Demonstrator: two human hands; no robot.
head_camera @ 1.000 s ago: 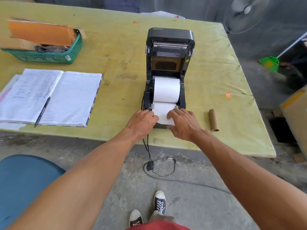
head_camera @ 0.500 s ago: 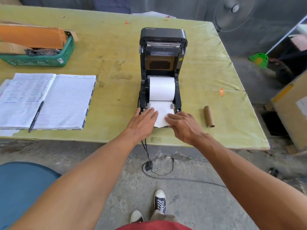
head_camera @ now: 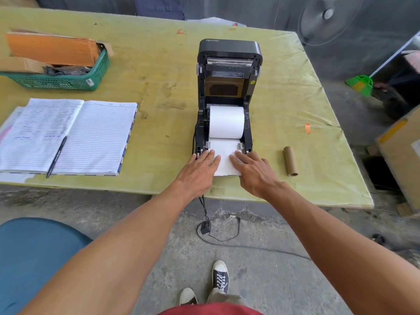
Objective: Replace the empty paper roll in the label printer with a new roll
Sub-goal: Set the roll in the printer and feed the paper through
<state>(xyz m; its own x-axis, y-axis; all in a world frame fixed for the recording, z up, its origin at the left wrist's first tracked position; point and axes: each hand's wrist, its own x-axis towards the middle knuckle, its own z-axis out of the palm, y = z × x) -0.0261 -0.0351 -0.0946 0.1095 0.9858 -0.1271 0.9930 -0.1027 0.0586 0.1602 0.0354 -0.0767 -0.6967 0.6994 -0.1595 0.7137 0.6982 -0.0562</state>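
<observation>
The black label printer (head_camera: 229, 53) stands on the table with its lid raised. A new white paper roll (head_camera: 226, 121) sits in its bay, and a strip of paper (head_camera: 225, 155) runs out over the front edge. My left hand (head_camera: 200, 169) lies flat on the strip's left side, fingers spread. My right hand (head_camera: 252, 169) lies flat on its right side, likewise with fingers apart. The empty brown cardboard core (head_camera: 290, 161) lies on the table to the right of the printer.
The yellow-green table (head_camera: 159, 92) holds an open notebook (head_camera: 68, 135) with a pen (head_camera: 56, 156) and a green basket (head_camera: 63, 80) of cardboard at the left. The printer's cable (head_camera: 205, 212) hangs to an adapter on the floor. A fan, a cardboard box and a blue seat stand around.
Both hands have flattened and slid apart to the strip's two edges, so more of the pulled-out paper shows between them. The roll and printer have stayed put.
</observation>
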